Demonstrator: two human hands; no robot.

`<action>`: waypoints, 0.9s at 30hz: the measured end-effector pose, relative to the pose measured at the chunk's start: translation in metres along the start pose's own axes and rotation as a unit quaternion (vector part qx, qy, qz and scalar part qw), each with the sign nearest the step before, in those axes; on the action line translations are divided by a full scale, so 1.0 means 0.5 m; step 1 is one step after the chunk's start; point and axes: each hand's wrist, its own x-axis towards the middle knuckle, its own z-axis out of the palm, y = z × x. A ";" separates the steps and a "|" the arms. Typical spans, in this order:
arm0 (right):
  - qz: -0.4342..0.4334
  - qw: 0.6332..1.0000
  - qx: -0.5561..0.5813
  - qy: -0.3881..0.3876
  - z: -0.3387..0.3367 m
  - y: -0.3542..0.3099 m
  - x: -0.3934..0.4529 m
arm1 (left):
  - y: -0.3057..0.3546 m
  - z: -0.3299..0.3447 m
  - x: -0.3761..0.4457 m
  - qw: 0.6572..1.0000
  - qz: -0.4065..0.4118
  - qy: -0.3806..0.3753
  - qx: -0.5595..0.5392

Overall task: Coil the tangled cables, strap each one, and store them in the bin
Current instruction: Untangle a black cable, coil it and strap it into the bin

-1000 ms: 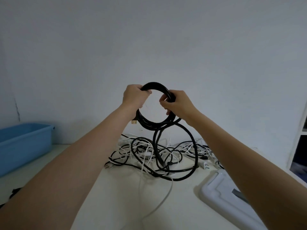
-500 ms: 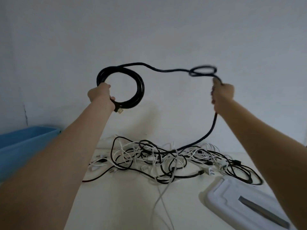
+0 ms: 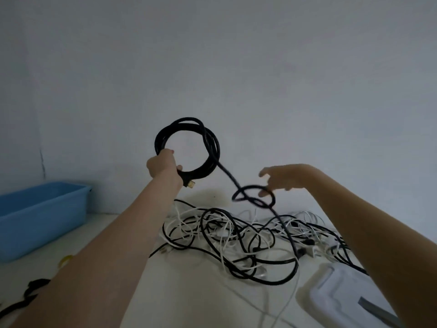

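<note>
A thick black cable is wound into a coil (image 3: 210, 147) that my left hand (image 3: 163, 166) grips at its lower left, raised above the table. A gold-tipped plug (image 3: 191, 184) pokes out below that hand. From the coil the cable runs down right into a small loose loop (image 3: 254, 197), then drops into the tangle of black and white cables (image 3: 236, 237) on the table. My right hand (image 3: 283, 177) hovers at the small loop with fingers spread, fingertips at the cable, blurred by motion. The blue bin (image 3: 42, 209) stands at the far left.
A white plastic lid-like tray (image 3: 343, 292) lies at the bottom right. A black strap (image 3: 30, 292) and a small yellow item (image 3: 65, 260) lie near the table's left front, partly behind my left forearm. A bare wall rises behind the table.
My right hand dropped from high on the right toward the centre and opened its grip on the cable. The stretched span slackened into a hanging loop. My left hand kept the coil.
</note>
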 end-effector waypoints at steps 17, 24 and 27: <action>-0.166 0.858 0.459 0.159 0.076 -0.094 -0.053 | -0.044 0.026 -0.054 0.989 0.086 -0.084 0.090; -0.226 0.840 0.481 0.108 0.079 -0.084 -0.073 | -0.065 0.054 -0.108 0.988 -0.081 -0.102 -0.083; -0.275 0.803 0.522 0.085 0.091 -0.086 -0.073 | -0.071 0.061 -0.126 0.984 -0.100 -0.103 -0.105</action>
